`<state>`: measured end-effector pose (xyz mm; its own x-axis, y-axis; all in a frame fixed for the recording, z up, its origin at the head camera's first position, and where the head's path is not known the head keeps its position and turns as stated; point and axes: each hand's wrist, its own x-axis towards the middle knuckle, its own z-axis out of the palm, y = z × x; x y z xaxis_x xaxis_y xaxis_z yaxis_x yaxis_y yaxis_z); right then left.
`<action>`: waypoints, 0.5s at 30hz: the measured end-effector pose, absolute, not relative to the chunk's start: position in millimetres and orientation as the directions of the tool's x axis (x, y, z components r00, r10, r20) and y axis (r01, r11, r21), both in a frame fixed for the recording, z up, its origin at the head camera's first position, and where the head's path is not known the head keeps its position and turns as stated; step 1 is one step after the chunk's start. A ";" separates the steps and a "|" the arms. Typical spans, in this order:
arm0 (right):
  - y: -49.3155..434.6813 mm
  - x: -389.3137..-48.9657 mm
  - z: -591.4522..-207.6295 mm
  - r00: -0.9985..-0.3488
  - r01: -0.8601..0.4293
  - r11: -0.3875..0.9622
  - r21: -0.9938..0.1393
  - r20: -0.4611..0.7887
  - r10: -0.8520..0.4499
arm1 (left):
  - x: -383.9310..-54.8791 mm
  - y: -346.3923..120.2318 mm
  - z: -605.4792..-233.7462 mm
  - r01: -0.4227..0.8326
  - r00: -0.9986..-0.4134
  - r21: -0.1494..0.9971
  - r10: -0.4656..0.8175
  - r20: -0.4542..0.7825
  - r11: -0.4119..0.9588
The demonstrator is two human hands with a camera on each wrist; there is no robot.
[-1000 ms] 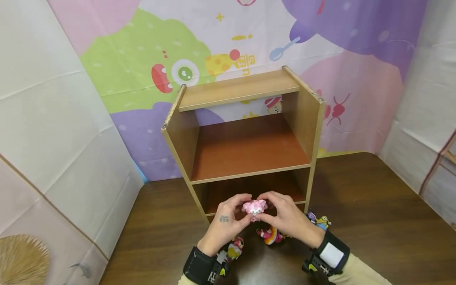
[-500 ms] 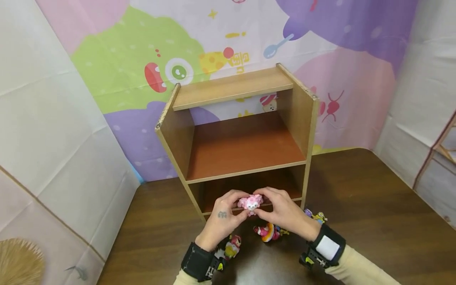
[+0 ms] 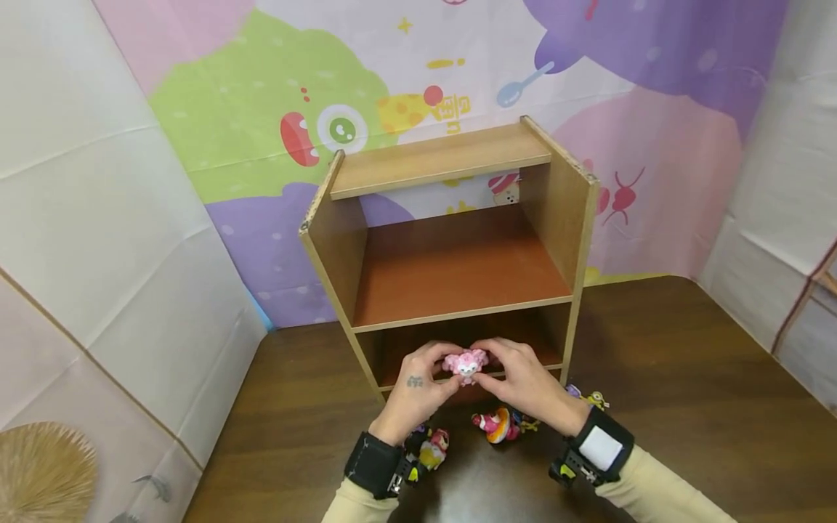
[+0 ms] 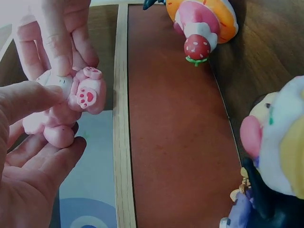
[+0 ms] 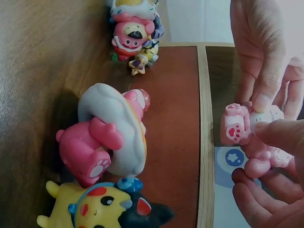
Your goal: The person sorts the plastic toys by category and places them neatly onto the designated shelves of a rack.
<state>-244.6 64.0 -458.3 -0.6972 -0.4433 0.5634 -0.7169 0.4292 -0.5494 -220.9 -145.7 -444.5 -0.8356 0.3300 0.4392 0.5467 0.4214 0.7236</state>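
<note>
A small pink figurine point(image 3: 466, 363) with big fluffy ears and a white face is held upright between both hands, in front of the shelf's lower compartment. My left hand point(image 3: 418, 388) pinches one side of it between thumb and fingers. On the other side my right hand point(image 3: 523, 378) grips it the same way. Both thumbs press at the face of the figurine point(image 4: 88, 97) in the left wrist view. Its pink paw prints show on the raised feet, and the fingers cover part of its body. In the right wrist view the figurine point(image 5: 237, 126) is likewise partly covered.
A wooden shelf unit point(image 3: 458, 314) stands on the dark table point(image 3: 281, 436) before a cartoon-print cloth point(image 3: 261, 254). Below the hands lie a pink bear in a donut ring point(image 5: 114, 137), a yellow figure point(image 5: 95, 204) and other figurines point(image 3: 434, 450), with more point(image 3: 595, 399) beyond the right wrist.
Both hands have moved slightly forward with the pink figurine, closer to the lower compartment. Their hold on it looks the same, and the head view has shifted a little and back.
</note>
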 end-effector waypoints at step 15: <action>67.1 -253.9 -462.7 -0.699 -0.715 0.460 -0.526 0.566 -0.438 | -232.8 -138.4 -448.4 0.524 -0.851 0.728 0.304 0.428 0.442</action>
<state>-253.9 67.1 -462.7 -0.6985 -0.4376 0.5661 -0.7149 0.4601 -0.5265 -232.8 -138.4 -448.4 -0.8510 0.3045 0.4278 0.5241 0.4424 0.7277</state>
